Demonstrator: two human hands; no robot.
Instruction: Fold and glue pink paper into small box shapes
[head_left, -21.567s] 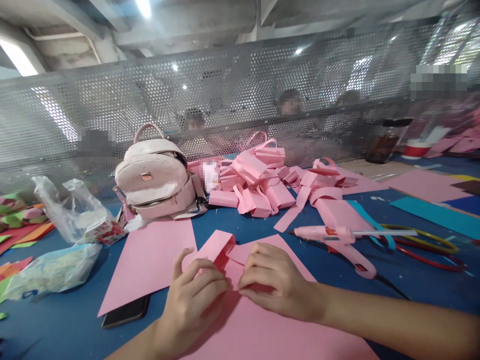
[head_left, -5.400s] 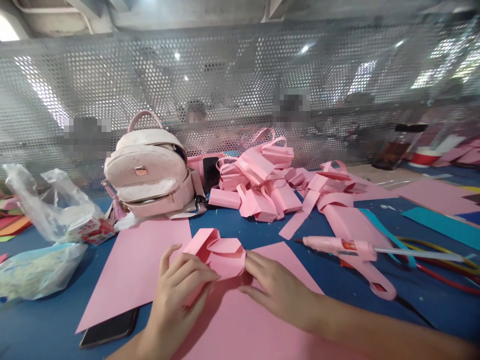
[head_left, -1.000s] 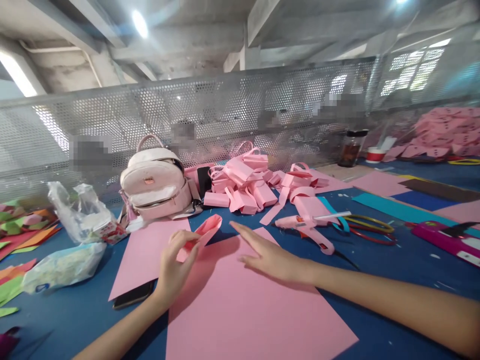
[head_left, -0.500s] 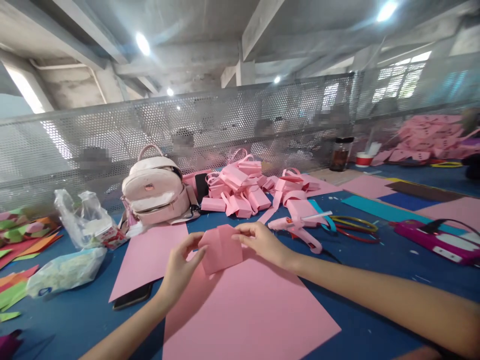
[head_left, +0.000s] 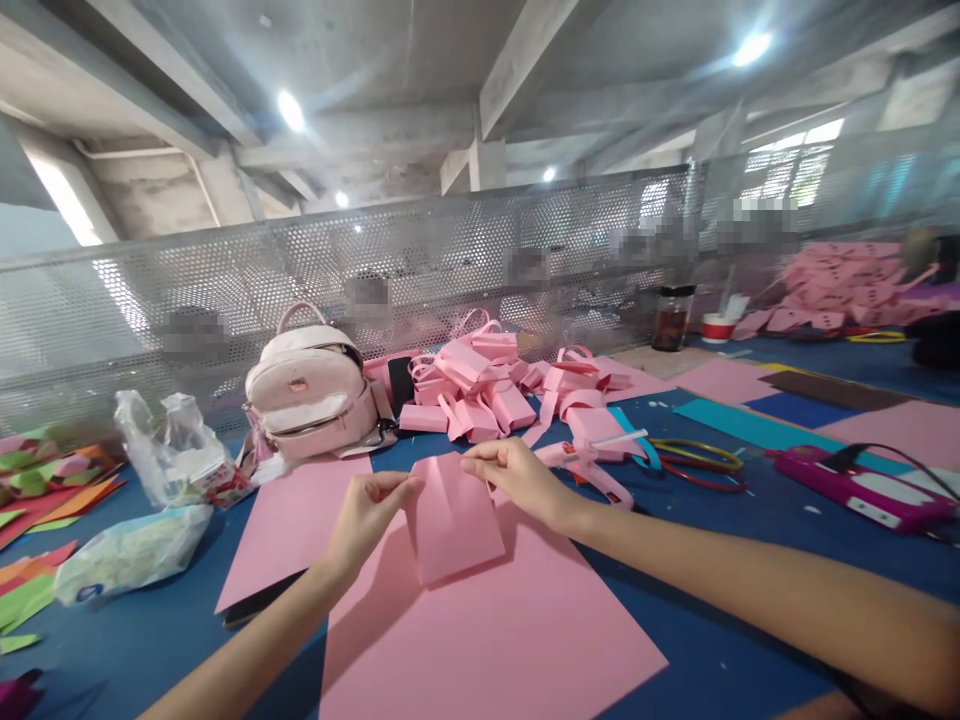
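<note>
Two hands share one folded pink paper piece [head_left: 456, 515], held up over the large pink sheet [head_left: 510, 630] on the worktop; the left hand [head_left: 367, 510] pinches its upper left corner, the right hand [head_left: 517, 478] its upper right; its long axis hangs downward, toward the person; both hands equally near.
</note>
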